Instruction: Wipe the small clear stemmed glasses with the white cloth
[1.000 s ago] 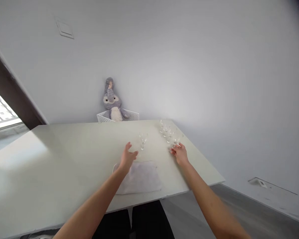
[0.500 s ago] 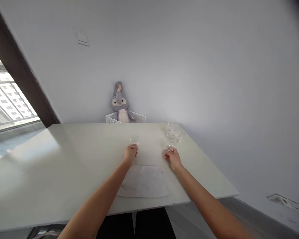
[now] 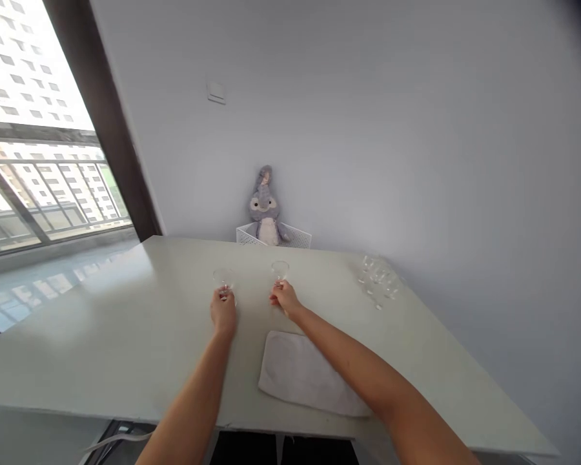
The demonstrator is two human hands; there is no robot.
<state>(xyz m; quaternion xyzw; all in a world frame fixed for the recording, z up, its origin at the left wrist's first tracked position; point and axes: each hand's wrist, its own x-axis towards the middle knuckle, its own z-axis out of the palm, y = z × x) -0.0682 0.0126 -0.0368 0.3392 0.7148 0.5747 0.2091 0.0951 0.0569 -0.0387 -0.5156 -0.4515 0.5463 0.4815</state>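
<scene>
My left hand (image 3: 223, 311) is closed around the lower part of a clear stemmed glass (image 3: 223, 276), its bowl showing above the fingers. To its right, my right hand (image 3: 285, 297) grips a second clear glass (image 3: 280, 268) low down, below the bowl. Both glasses look upright and stand a little apart over the middle of the table; whether their feet touch it I cannot tell. A folded white cloth (image 3: 300, 374) lies nearer me, partly under my right forearm.
Several clear glasses (image 3: 380, 278) are grouped at the right side of the pale table (image 3: 126, 336). A grey plush toy (image 3: 266, 210) sits in a white basket (image 3: 297, 239) by the back wall. At the left is a window (image 3: 48, 174).
My right hand has moved left, away from the grouped glasses, with a glass in it. My left hand has also shifted left with its glass, and the view has turned left.
</scene>
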